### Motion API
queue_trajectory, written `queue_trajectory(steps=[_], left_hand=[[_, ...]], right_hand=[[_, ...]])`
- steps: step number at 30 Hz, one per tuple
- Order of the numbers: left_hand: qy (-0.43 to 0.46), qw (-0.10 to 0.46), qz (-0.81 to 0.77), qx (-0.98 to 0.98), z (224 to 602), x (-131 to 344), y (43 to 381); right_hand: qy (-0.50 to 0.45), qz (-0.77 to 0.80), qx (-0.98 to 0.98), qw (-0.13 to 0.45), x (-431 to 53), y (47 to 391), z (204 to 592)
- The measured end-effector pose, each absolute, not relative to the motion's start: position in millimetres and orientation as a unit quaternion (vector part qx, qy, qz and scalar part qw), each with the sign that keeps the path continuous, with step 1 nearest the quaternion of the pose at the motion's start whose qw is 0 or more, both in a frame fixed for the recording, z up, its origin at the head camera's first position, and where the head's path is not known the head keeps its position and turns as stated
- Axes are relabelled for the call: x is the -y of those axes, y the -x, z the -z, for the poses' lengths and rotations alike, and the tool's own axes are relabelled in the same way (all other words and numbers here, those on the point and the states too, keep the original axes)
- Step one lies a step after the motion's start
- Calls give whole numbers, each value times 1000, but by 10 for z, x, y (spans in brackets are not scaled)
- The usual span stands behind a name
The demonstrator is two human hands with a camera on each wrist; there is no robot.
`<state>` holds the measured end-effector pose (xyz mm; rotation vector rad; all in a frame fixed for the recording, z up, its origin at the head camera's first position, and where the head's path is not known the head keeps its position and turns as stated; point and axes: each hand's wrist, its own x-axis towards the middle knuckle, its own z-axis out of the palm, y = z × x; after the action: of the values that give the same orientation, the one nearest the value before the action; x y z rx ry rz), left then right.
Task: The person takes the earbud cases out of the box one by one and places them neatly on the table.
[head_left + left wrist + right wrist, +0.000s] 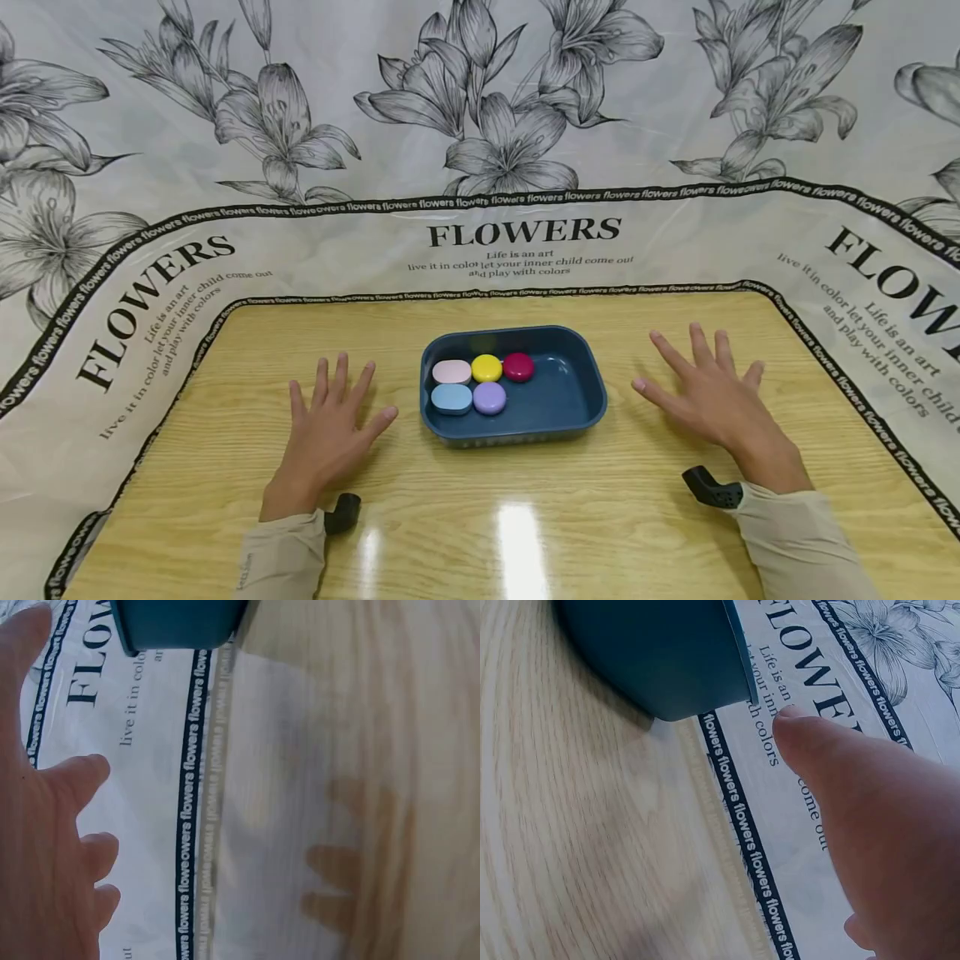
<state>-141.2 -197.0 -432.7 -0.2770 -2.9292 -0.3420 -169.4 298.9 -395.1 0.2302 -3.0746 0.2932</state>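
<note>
A dark blue rectangular basin (558, 392) stands in the middle of the table between the hands. Grouped at its left end are a pink oval piece (452, 372), a light blue oval piece (452, 400), a yellow round piece (487, 368), a crimson round piece (518, 367) and a lilac round piece (490, 398). To the left of the basin, the left hand (327, 433) has its fingers spread and holds nothing. On the other side the right hand (716, 404) is likewise spread, apart from the basin, its thumb toward it.
The pale wooden table (420, 517) reflects light near its front. A white cloth (525, 250) with black flower drawings and lettering borders the table's back and sides. Small black devices sit at the left wrist (342, 514) and right wrist (711, 487).
</note>
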Motion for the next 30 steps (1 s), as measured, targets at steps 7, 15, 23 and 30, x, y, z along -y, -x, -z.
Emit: queue_trajectory(steps=[7,15,23,30], left_hand=[[97,89,126,983,4358,1920,1419],[114,94,126,981,4372,1825,1428],[117,97,142,978,4366,1777,1438],[125,88,192,969,4368,1704,1443]], right_hand=[[-84,-93,992,25,-2886,1705,3930],[-91,-90,991,28,-2839,1696,3975],[-107,-95,989,44,-2744,1696,4016],[-126,-99,986,51,-2687,1698,4055]])
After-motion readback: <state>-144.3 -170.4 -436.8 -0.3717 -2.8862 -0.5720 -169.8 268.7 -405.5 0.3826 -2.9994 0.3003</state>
